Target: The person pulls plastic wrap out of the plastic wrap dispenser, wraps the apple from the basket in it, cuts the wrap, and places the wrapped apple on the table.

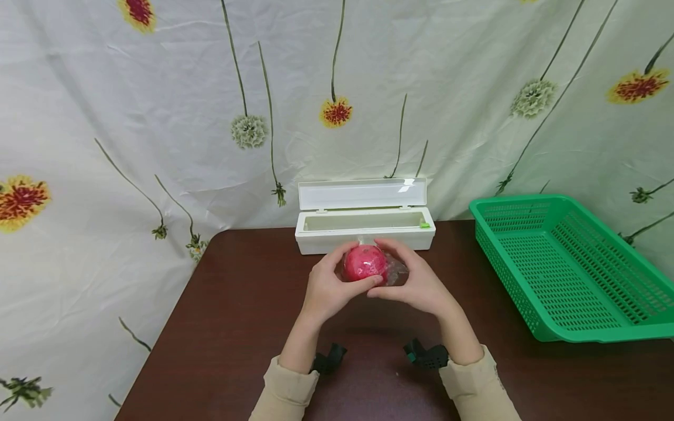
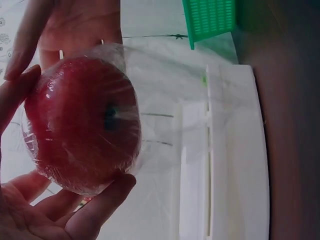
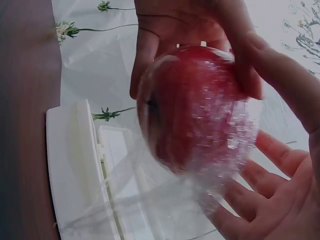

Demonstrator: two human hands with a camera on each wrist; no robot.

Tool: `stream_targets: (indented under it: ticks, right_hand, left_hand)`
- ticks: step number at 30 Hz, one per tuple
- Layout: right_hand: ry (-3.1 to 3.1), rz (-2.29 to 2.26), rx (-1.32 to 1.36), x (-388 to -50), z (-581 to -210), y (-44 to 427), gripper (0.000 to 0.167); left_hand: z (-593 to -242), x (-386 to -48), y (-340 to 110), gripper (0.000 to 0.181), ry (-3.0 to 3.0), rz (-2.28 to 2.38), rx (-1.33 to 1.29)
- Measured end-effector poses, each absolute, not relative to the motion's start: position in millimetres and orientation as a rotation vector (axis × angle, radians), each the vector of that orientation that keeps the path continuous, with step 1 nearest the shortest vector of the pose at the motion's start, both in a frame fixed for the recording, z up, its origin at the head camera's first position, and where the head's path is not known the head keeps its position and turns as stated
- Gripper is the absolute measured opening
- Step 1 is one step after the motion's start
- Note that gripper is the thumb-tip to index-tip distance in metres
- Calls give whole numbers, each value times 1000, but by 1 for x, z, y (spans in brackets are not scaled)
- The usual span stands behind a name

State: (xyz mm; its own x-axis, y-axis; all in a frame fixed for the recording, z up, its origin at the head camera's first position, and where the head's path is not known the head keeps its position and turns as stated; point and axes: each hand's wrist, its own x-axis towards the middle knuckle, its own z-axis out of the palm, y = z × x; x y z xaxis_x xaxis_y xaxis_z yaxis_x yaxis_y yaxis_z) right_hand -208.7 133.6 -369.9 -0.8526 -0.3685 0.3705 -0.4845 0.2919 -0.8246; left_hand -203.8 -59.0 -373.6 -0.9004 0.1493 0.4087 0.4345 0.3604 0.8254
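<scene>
A red apple in clear plastic wrap is held up over the table between both hands. My left hand grips it, fingers above and thumb below in the head view. My right hand curves around the other side, its fingers on the loose wrap and its thumb by the left thumb. In the left wrist view the stem hollow of the apple shows through the film, and loose film trails off to one side. The right wrist view shows crinkled wrap over the apple.
Behind the hands stands a long white box with its lid raised and a small green piece at its right end. A green plastic basket sits at the right of the brown table. A flowered cloth hangs behind.
</scene>
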Motion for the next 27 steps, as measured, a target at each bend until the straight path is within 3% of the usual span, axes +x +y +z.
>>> stream_targets:
  ticks: [5, 13, 22, 27]
  right_hand:
    - [-2392, 1669, 736, -209, -368, 140, 76]
    - [-2106, 1683, 722, -206, -365, 132, 33]
    - [-1942, 1716, 705, -200, -364, 118, 31]
    - [-1849, 1725, 826, -198, -365, 112, 35]
  left_hand:
    - [-375, -205, -59, 66, -2326, -1513, -542]
    - [-376, -204, -56, 66, -2307, -1533, -535]
    - [-375, -201, -51, 65, -2290, -1526, -570]
    - [-374, -198, -46, 63, -2292, -1522, -591]
